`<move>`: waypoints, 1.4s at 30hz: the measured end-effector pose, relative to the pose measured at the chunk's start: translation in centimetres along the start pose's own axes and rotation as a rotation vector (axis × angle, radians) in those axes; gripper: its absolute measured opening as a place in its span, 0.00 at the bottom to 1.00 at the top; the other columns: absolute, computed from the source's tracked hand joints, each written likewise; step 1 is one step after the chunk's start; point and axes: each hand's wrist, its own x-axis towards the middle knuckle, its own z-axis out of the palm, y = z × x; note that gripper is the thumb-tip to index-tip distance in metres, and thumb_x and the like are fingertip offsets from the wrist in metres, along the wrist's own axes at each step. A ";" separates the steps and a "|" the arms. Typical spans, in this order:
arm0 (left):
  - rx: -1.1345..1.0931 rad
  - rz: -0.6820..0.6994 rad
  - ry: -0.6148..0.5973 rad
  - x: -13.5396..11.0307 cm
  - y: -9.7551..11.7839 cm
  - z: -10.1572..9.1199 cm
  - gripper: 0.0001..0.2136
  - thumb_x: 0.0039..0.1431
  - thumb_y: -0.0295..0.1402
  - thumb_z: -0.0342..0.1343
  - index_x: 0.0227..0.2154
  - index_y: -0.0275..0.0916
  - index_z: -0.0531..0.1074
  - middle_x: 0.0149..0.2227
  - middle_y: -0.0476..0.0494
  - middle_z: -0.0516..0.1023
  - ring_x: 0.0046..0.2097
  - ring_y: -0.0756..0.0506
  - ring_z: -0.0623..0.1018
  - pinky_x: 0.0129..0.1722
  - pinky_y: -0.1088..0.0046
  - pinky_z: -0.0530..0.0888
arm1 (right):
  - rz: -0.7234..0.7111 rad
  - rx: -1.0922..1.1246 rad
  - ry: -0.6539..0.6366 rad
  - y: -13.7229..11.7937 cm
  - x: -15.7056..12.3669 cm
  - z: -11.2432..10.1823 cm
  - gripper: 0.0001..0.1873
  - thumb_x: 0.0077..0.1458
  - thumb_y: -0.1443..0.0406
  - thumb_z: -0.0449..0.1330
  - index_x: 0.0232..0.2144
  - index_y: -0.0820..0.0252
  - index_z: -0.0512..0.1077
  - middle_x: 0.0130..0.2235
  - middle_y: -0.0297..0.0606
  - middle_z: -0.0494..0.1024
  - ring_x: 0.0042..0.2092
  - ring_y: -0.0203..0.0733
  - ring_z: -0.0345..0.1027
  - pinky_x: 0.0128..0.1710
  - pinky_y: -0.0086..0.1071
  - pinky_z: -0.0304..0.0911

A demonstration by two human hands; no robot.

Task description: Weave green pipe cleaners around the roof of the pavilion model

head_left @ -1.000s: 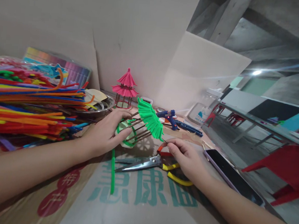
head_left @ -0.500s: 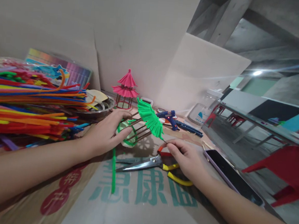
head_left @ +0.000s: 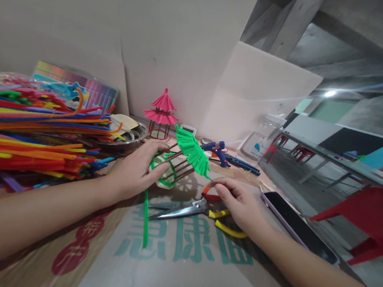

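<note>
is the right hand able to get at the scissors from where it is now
Probably yes: the scissors lie just under the right hand, handles by its fingers, nothing between. But it pinches a tip of the green model, so it must let go first.

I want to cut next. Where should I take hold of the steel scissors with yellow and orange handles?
By the yellow handle loop, coming from the right: the scissors lie flat on the printed cardboard sheet, blades pointing left, handles beside the right hand, which pinches the green pipe-cleaner pavilion.
</note>
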 end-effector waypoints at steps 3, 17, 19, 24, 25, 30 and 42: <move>0.003 0.004 -0.003 0.0 0.0 0.0 0.20 0.69 0.46 0.47 0.56 0.38 0.63 0.60 0.34 0.68 0.63 0.36 0.68 0.64 0.54 0.64 | -0.004 -0.005 -0.004 0.0 0.0 0.0 0.16 0.58 0.57 0.55 0.33 0.61 0.78 0.35 0.43 0.83 0.37 0.47 0.77 0.38 0.36 0.70; 0.009 0.048 0.022 -0.1 0.1 -0.1 0.19 0.69 0.45 0.47 0.56 0.38 0.64 0.60 0.35 0.68 0.63 0.37 0.68 0.64 0.56 0.64 | -0.017 -0.011 -0.008 0.0 0.0 0.0 0.15 0.59 0.58 0.55 0.33 0.60 0.78 0.35 0.42 0.84 0.38 0.47 0.78 0.38 0.35 0.71; 0.010 0.062 0.031 -0.1 0.1 -0.1 0.19 0.69 0.45 0.48 0.55 0.38 0.64 0.60 0.35 0.68 0.63 0.37 0.68 0.64 0.56 0.65 | -0.016 -0.017 -0.002 0.0 0.0 0.0 0.14 0.58 0.58 0.56 0.33 0.60 0.78 0.35 0.42 0.84 0.38 0.47 0.78 0.38 0.35 0.71; 0.008 0.082 0.057 0.1 0.0 -0.1 0.18 0.68 0.44 0.50 0.54 0.39 0.66 0.59 0.36 0.69 0.62 0.38 0.69 0.64 0.58 0.65 | -0.005 -0.016 -0.013 0.1 0.0 0.1 0.14 0.58 0.58 0.55 0.32 0.59 0.77 0.34 0.41 0.84 0.36 0.46 0.78 0.36 0.35 0.71; 0.005 0.085 0.060 0.1 0.1 -0.1 0.17 0.68 0.43 0.50 0.54 0.39 0.66 0.59 0.36 0.70 0.62 0.38 0.69 0.64 0.58 0.65 | -0.002 -0.007 -0.019 0.1 0.0 0.1 0.14 0.58 0.58 0.55 0.32 0.60 0.77 0.34 0.41 0.84 0.35 0.46 0.78 0.36 0.35 0.71; 0.003 0.086 0.073 0.1 0.2 -0.2 0.17 0.68 0.42 0.50 0.55 0.40 0.65 0.59 0.37 0.70 0.62 0.38 0.70 0.64 0.58 0.66 | 0.009 0.029 -0.041 -0.1 0.0 0.0 0.13 0.59 0.58 0.56 0.32 0.59 0.76 0.33 0.41 0.83 0.34 0.45 0.78 0.34 0.34 0.72; -0.006 0.077 0.063 0.1 0.2 -0.2 0.18 0.67 0.42 0.51 0.54 0.39 0.66 0.59 0.36 0.70 0.62 0.37 0.70 0.64 0.57 0.66 | 0.005 -0.007 -0.029 0.1 0.0 0.0 0.13 0.59 0.59 0.56 0.32 0.58 0.77 0.34 0.40 0.84 0.36 0.46 0.77 0.37 0.35 0.71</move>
